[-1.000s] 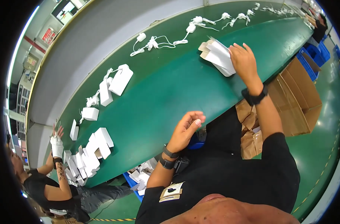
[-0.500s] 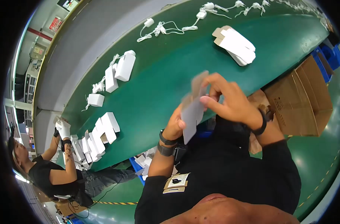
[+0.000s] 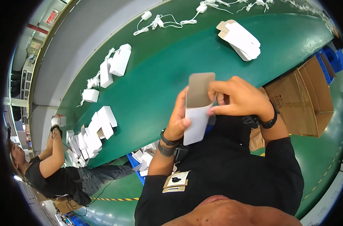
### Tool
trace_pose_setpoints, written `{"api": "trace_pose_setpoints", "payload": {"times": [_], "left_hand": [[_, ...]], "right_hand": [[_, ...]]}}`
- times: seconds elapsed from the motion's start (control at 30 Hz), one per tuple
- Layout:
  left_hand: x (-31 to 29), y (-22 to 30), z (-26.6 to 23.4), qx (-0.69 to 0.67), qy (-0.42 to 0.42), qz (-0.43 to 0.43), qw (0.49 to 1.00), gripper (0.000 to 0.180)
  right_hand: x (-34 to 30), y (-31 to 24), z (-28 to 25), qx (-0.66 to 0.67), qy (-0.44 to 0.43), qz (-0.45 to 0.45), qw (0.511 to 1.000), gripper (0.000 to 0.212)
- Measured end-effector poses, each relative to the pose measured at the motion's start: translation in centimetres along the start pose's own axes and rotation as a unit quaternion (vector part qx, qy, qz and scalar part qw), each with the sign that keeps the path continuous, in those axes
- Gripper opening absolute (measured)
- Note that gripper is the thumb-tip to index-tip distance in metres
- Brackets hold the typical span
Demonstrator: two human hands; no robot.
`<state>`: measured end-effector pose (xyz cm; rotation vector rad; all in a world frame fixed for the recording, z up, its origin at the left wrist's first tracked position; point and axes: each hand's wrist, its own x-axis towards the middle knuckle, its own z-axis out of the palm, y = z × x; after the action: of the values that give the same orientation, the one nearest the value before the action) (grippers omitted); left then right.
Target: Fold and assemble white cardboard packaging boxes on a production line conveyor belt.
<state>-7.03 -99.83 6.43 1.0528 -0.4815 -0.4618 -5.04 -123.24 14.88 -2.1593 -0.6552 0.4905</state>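
A small white cardboard box (image 3: pixel 196 127) is held up in front of me, over the near edge of the green table. Its upper end is open, and a tall flap there shows its grey-brown inner side. My left hand (image 3: pixel 177 121) is wrapped round the box's left side, thumb on the front face. At the right edge of the opening, my right hand (image 3: pixel 242 98) pinches the box with bent fingers. Some of the right fingertips are hidden inside or behind the cardboard. Beyond my right hand, a pile of flattened white boxes (image 3: pixel 242 42) lies on the table.
White chargers with coiled cables (image 3: pixel 156 23) line the far belt. White boxes (image 3: pixel 120 60) stand at its left, and more cartons (image 3: pixel 91 137) are heaped nearer. A co-worker (image 3: pixel 47 165) stands at left. A large brown carton (image 3: pixel 292 101) sits at right, blue bins (image 3: pixel 335 60) behind it.
The box has turned so that its front face and the inside of its flap face me more. My right hand has shifted slightly right and down along its edge.
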Motion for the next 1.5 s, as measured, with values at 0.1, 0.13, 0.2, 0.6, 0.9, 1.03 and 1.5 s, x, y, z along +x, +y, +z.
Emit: {"api": "trace_pose_setpoints", "payload": {"times": [0.1, 0.13, 0.2, 0.6, 0.9, 1.03, 1.5], "left_hand": [[0.3, -0.1, 0.5, -0.034, 0.103, 0.019, 0.994, 0.092], [0.4, -0.3, 0.4, -0.020, 0.103, 0.034, 0.994, 0.087], [0.8, -0.3, 0.3, 0.009, 0.103, 0.067, 0.992, 0.079], [0.5, -2.6, -0.1, -0.004, 0.126, 0.083, 0.988, 0.068], [0.4, -1.7, -0.6, 0.154, 0.076, 0.105, 0.980, 0.088], [0.7, -1.8, -1.0, 0.200, 0.042, 0.111, 0.973, 0.089], [3.0, -2.6, -2.3, 0.208, 0.065, 0.111, 0.970, 0.038]], "right_hand": [[0.1, 0.9, 1.9, 0.108, 0.160, -0.070, 0.979, 0.036], [0.2, 1.3, 2.7, 0.161, 0.239, -0.104, 0.952, 0.037], [0.4, 1.7, 4.1, 0.196, 0.251, -0.116, 0.941, 0.039], [1.9, 3.8, 6.5, 0.161, 0.322, -0.232, 0.904, 0.025], [2.2, 3.5, 4.6, 0.245, 0.256, -0.148, 0.923, 0.010], [2.2, 3.8, 4.1, 0.256, 0.252, -0.136, 0.923, 0.011], [3.5, 6.7, 4.2, 0.261, 0.259, -0.156, 0.917, 0.020]]}}
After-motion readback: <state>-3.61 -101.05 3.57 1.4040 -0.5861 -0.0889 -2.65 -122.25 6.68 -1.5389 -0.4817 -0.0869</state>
